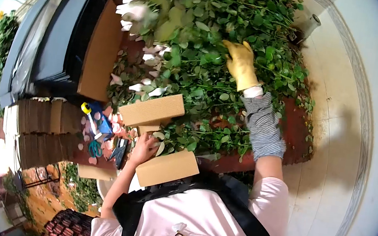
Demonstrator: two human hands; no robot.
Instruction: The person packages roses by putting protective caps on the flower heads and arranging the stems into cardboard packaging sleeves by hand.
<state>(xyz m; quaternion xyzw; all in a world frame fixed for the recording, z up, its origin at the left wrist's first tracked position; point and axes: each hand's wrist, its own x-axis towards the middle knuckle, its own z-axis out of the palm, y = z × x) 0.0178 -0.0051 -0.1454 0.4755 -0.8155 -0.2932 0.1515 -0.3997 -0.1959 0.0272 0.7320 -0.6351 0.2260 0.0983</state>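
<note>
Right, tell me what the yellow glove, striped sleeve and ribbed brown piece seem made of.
Yellow glove: probably rubber or latex, smooth with a slight sheen.
Striped sleeve: likely woven or knitted cloth, matte, softly wrinkled.
Ribbed brown piece: apparently corrugated cardboard, matte, with fine parallel ridges.

The right arm (268, 168) stretches forward from five o'clock, its forearm in a striped sleeve (263, 123), to a yellow-gloved right hand (240, 65) at one o'clock, back upward, two digits spread toward twelve. The bare left forearm (123, 176) rises from seven o'clock; the left hand (145, 149), between seven and eight, has bent fingers, their tips partly hidden.
</note>
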